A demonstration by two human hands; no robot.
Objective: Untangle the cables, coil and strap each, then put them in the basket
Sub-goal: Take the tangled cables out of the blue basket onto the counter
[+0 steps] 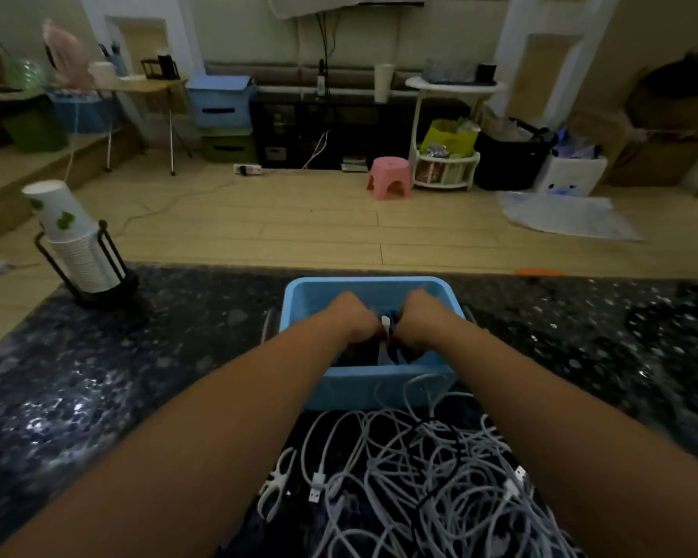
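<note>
A dark speckled desk [138,376] fills the lower frame. At centre sits a blue basket [363,386], its long axis running left to right. A tangle of white cables [420,477] sprawls just below it, touching its near wall. Both hands reach into the basket: left hand [355,318] and right hand [418,318], each grip curled around a dark coiled cable [397,350] with a white strap [385,322].

A stack of paper cups [71,239] in a black wire holder [109,275] stands on the dark speckled countertop [178,356]; a pink stool [389,177] sits on the floor beyond, near what may be a power strip [247,169].
</note>
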